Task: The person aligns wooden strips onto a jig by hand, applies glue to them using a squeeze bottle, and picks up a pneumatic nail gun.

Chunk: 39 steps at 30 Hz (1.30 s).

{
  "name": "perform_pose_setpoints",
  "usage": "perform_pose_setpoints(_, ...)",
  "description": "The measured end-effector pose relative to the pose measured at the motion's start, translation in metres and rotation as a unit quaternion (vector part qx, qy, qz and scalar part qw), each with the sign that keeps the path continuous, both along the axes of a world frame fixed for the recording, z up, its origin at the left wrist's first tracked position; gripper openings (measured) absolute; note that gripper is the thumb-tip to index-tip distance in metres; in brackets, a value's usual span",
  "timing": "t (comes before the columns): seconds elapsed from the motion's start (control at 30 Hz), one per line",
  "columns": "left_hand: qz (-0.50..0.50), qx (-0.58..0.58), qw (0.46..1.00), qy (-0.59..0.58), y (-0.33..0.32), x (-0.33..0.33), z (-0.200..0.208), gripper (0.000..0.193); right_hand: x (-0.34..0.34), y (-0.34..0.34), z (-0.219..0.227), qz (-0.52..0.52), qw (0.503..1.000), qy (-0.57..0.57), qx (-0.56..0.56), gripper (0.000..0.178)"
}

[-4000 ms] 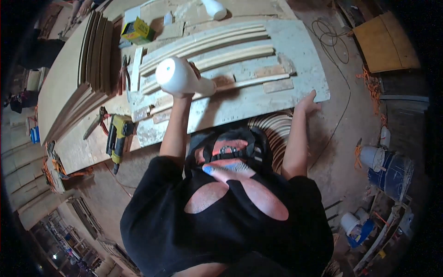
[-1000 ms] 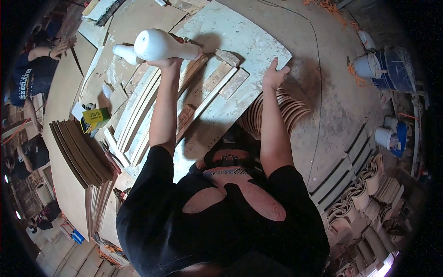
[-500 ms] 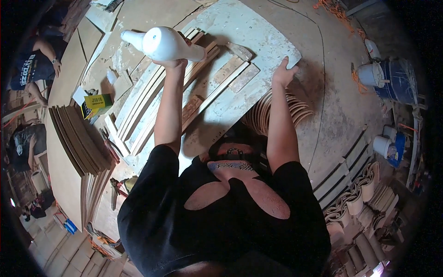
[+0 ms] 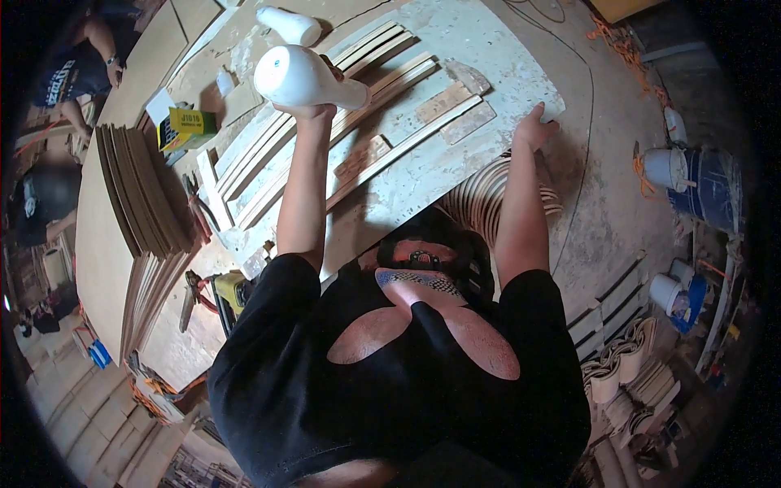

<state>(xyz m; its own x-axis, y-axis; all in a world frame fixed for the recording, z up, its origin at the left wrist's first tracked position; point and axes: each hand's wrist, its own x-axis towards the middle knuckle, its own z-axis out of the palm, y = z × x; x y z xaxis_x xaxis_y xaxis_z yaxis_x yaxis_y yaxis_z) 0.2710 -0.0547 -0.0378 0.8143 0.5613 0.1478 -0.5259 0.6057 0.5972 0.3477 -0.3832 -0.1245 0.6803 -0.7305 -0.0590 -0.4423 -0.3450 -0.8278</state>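
Observation:
My left hand [image 4: 305, 112] is closed around a white plastic bottle [image 4: 285, 75], tilted on its side with its round base toward the left and its narrower end to the right. Beneath it, bundles of thin curved wood strips [image 4: 366, 98] lie on a paint-spattered white board [image 4: 504, 61]. At the board's right corner, my right hand [image 4: 537, 130] grips the edge, thumb on top and the other fingers partly hidden. Short wood blocks [image 4: 443, 104] and a long strip [image 4: 407, 150] lie nearer me on the board.
A second white bottle [image 4: 289, 26] lies behind the board. Left are a yellow-green box [image 4: 187, 128], stacked curved panels [image 4: 142, 195], pliers [image 4: 198, 207] and another person's arm [image 4: 102, 41]. Curved wood pieces [image 4: 488, 191] stand below the board's near edge. Buckets [image 4: 663, 168] are at right.
The view has shifted, so the board and surroundings appear farther right and a little lower. The held bottle now appears apart from the second bottle. Both hands keep their hold.

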Motion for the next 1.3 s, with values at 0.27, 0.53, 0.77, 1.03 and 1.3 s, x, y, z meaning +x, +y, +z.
perform_pose_setpoints(0.27,0.053,0.038,0.994,-0.084,0.002,-0.046,0.025,0.038,0.0,0.0,0.002,-0.016,0.999,0.045,-0.005,0.064)
perform_pose_setpoints(0.53,0.161,0.176,0.971,0.024,0.046,-0.081,-0.01,0.043,0.003,-0.002,-0.006,-0.017,1.0,-0.005,-0.005,0.061)
perform_pose_setpoints(0.77,0.059,-0.009,0.998,-0.02,0.076,-0.115,-0.035,0.057,0.012,-0.016,-0.025,-0.015,1.0,-0.001,-0.015,0.065)
perform_pose_setpoints(1.03,0.071,0.015,0.997,-0.039,0.092,-0.154,-0.022,0.064,0.004,0.001,-0.001,-0.01,0.999,0.04,-0.002,0.068)
perform_pose_setpoints(1.3,0.175,0.047,0.982,0.059,0.093,-0.19,0.003,0.061,-0.001,0.003,0.005,0.008,0.999,0.033,0.012,0.073)
